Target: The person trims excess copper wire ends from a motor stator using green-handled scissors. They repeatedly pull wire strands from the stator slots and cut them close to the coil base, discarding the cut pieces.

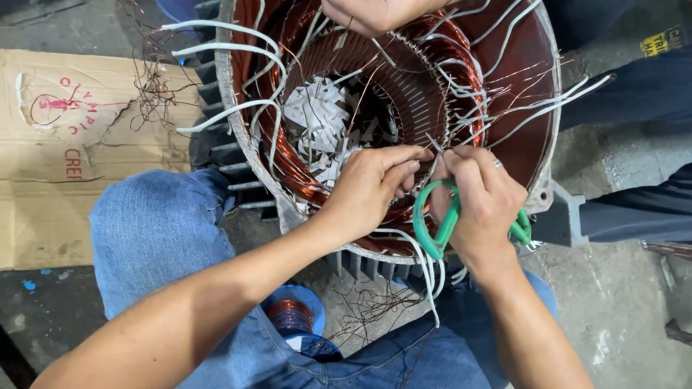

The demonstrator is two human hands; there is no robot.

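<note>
A: What lies nearest the camera?

B: Knees in blue denim jeans (155, 238), and between them a blue plastic spool of copper wire (294, 317) on the grey concrete floor (620, 317). Both forearms reach forward from the lower edge.

A: And the hands?

B: The left hand (367, 189) is bent at the wrist, fingers curled, thumb and fingertips pinched on thin wire at the winding's near edge. The right hand (481, 200) is closed around green-handled scissors (441, 225), fingers through the loops, blades pointing up toward the left fingertips. The two hands almost touch.

A: What are they working on?

B: A large round motor stator with copper windings (404, 86) and a finned grey housing, with white sleeved leads (231, 50) fanning out of it.

A: Farther off?

B: Another person's hand (375, 13) rests on the far coils. A torn brown cardboard sheet (65, 144) lies on the left.
</note>
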